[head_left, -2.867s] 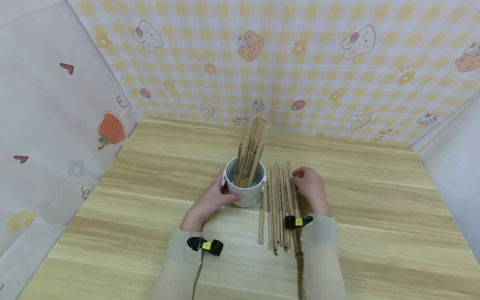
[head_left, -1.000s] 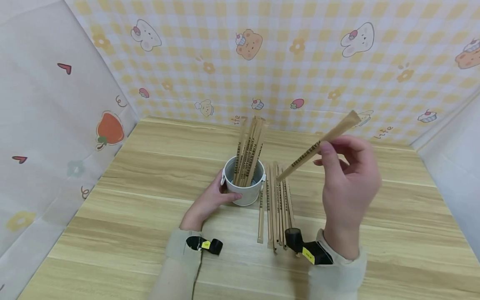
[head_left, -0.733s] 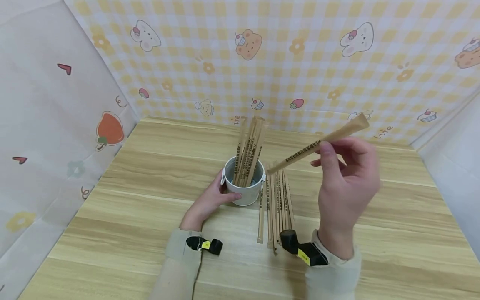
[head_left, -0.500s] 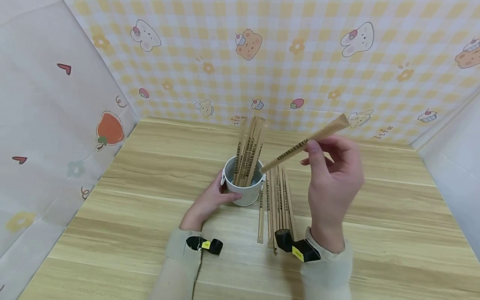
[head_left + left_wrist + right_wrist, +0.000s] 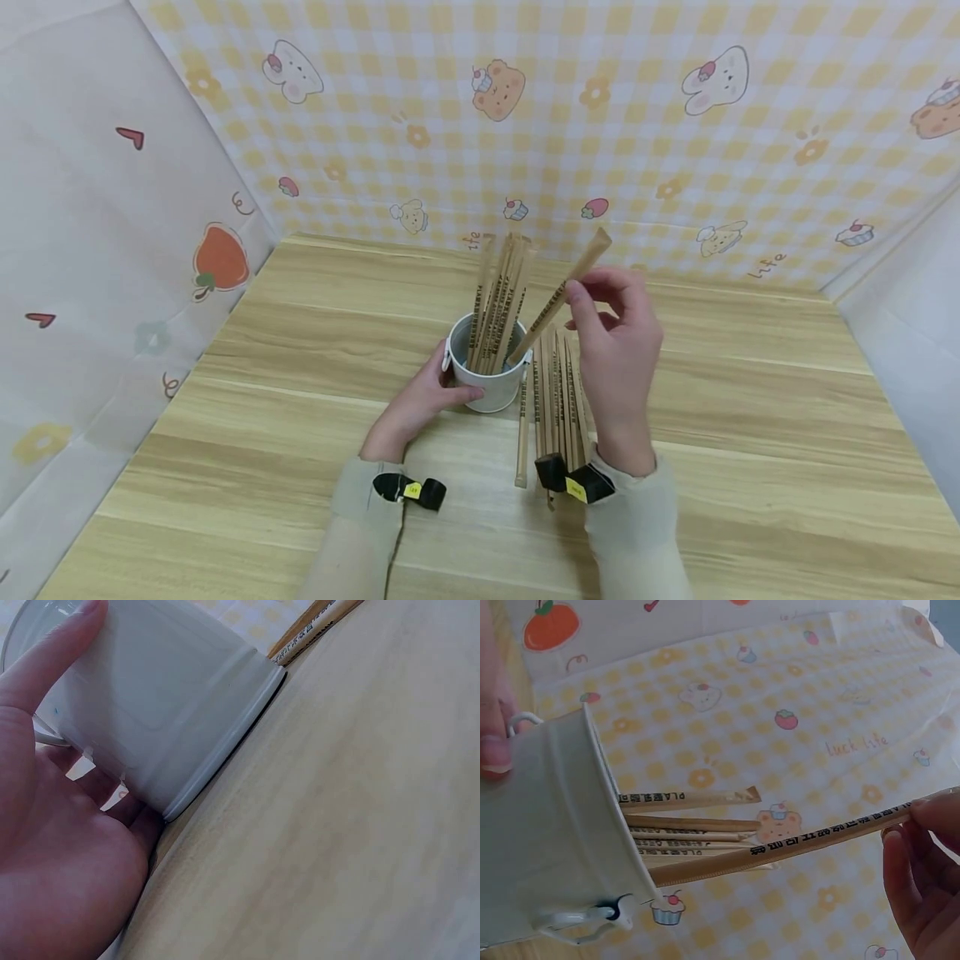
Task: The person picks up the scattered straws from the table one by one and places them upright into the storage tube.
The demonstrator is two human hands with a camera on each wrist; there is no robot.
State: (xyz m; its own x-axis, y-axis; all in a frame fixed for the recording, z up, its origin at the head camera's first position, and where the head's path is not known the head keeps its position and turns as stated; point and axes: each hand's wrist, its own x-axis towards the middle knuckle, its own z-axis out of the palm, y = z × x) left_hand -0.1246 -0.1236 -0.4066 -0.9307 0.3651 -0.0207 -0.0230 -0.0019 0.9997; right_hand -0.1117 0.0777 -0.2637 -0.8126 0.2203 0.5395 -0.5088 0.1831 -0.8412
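My left hand (image 5: 427, 398) grips a small white metal bucket (image 5: 489, 395) standing on the table, thumb across its front and fingers behind, as the left wrist view shows. Several paper-wrapped straws (image 5: 497, 312) lean upright inside it. Between thumb and fingertips, my right hand (image 5: 621, 354) pinches one more wrapped straw (image 5: 549, 310) near its upper part. That straw tilts to the right, its lower end inside the bucket's right rim. In the right wrist view the held straw (image 5: 810, 842) passes over the rim beside the others. Right of the bucket, several wrapped straws (image 5: 558, 392) lie side by side.
The wooden table (image 5: 300, 350) ends at a yellow checked backdrop (image 5: 420, 92), with white sheets at both sides. Black wrist cameras (image 5: 431, 493) sit on both sleeves. A white handle ear (image 5: 577, 919) sticks out from the bucket's side.
My right hand has picked up a straw from the row, raised it, then moved left and tipped it steeper, its lower end now inside the bucket. My left hand stays on the bucket.
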